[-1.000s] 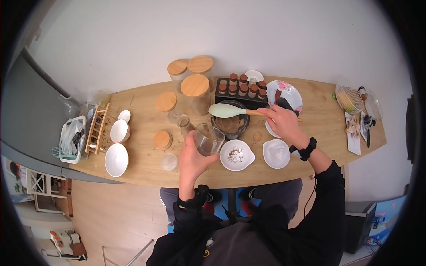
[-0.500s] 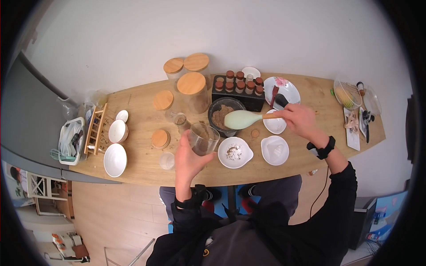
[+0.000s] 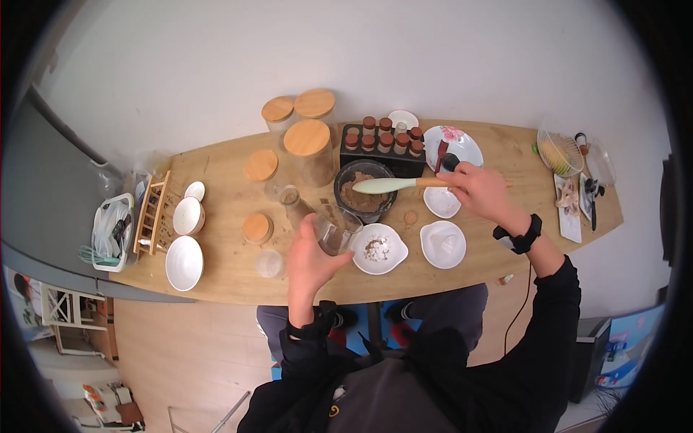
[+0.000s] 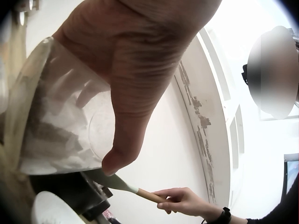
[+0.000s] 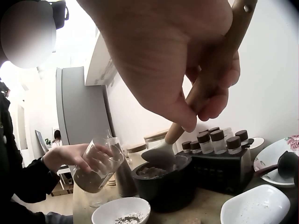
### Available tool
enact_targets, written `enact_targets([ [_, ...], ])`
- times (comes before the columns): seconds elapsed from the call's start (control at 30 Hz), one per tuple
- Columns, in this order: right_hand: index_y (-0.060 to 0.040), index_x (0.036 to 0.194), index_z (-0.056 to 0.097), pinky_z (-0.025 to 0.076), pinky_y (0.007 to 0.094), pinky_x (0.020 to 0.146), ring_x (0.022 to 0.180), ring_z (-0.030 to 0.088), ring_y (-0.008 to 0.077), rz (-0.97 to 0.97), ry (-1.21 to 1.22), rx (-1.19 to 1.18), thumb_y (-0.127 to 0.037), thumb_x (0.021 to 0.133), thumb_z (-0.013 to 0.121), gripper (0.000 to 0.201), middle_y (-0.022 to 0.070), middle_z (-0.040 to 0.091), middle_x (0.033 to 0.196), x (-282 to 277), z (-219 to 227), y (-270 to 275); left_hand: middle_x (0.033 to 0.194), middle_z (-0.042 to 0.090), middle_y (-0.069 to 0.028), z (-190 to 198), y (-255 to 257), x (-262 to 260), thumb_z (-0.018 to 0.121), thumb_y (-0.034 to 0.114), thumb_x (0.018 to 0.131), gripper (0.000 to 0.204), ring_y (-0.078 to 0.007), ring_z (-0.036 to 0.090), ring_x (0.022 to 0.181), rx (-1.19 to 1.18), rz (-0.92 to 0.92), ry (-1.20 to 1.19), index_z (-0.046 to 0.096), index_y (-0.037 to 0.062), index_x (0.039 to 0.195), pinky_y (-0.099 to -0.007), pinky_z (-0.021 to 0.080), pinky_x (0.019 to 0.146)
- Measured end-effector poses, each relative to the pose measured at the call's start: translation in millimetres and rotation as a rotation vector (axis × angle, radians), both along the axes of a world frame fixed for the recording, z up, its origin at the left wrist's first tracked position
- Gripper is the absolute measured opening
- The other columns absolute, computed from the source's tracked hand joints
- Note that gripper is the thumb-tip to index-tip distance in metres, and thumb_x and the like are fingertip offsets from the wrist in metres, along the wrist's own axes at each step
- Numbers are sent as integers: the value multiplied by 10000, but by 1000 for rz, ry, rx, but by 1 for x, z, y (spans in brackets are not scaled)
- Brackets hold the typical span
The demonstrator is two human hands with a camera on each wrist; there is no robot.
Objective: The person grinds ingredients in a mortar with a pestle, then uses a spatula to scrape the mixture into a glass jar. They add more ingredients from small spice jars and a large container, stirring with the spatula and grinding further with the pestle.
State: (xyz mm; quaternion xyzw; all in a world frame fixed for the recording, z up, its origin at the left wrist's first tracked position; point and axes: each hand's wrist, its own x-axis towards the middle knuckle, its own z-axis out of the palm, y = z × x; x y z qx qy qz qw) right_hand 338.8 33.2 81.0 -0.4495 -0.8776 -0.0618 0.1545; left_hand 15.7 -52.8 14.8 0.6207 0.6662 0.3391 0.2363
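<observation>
My left hand grips a clear glass jar, tilted, its mouth toward a dark stone mortar. In the left wrist view, brown powder coats the jar. My right hand pinches the wooden handle of a pale green spatula, whose head is over the brown powder in the mortar. The right wrist view shows the spatula head at the mortar's rim. A white spouted bowl with white and brown powder stands just in front of the mortar.
Behind the mortar is a black rack of brown-capped spice jars. Wooden-lidded jars stand back left, a glass bottle beside the held jar. White bowls sit left; a spouted dish and floral plate are to the right.
The spatula head dipped into the mortar, then rose and turned edge-on over it. The held jar tipped upright and now leans toward the mortar again.
</observation>
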Motion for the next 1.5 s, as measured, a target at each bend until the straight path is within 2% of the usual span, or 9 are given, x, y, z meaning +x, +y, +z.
enact_targets([
  [0.2,-182,1058,659,455,346,534,697,601,224,48,-314,31,-158,777,650,282,38,554,750,-27,38,21,1135,567,-227,-9,5,3,832,303,516,924,-357,586,1008,-6,-11,51,404,-13,1272,-400,494,811],
  [0.3,-178,1042,653,450,350,531,694,601,209,208,-431,191,-151,758,645,285,36,549,737,-49,50,33,1134,567,-227,-8,5,2,830,300,514,925,-361,583,1012,-24,-17,15,404,-10,1274,-402,492,818],
  [0.5,-151,986,635,454,346,558,671,587,190,252,-639,399,-147,737,639,249,34,542,720,-80,57,54,1113,571,-227,-13,6,-2,826,290,510,912,-366,588,988,25,-22,44,406,-5,1264,-413,490,810],
  [0.7,-157,916,658,458,353,575,686,617,209,217,-744,74,-188,768,627,154,58,587,756,-78,57,70,1065,580,-232,-15,10,-1,822,286,500,912,-373,596,940,23,-28,51,409,-3,1259,-417,488,787],
  [0.8,-183,963,686,481,352,612,731,635,226,10,-796,-250,-207,817,590,176,75,639,826,-78,70,70,1054,582,-234,-15,10,-1,822,289,499,909,-373,596,937,39,-29,37,411,-9,1254,-418,487,786],
  [0.93,-206,1085,672,501,375,686,808,640,250,-60,-606,-470,-224,864,521,269,79,668,900,-62,60,71,1049,582,-237,-16,10,-2,821,285,502,901,-375,596,936,18,-29,43,413,-15,1247,-420,487,783],
  [1.1,-193,1151,642,495,396,756,869,639,278,-97,-291,-712,-270,897,473,314,99,677,949,-34,17,64,1060,579,-238,-15,9,-2,820,281,508,898,-378,597,937,28,-28,51,407,-17,1247,-422,486,788],
  [1.37,-140,1205,597,486,374,715,830,641,288,-227,-39,-811,-302,936,480,335,129,674,910,-29,4,27,1108,570,-235,-15,10,-3,817,285,512,900,-379,587,974,-9,-6,27,401,-23,1249,-418,488,808],
  [1.5,-134,1212,594,473,340,675,769,632,238,-221,69,-821,-308,934,497,342,110,666,871,-15,-10,25,1109,571,-236,-12,9,-3,815,286,512,901,-380,586,979,0,0,59,401,-26,1249,-416,488,806],
])
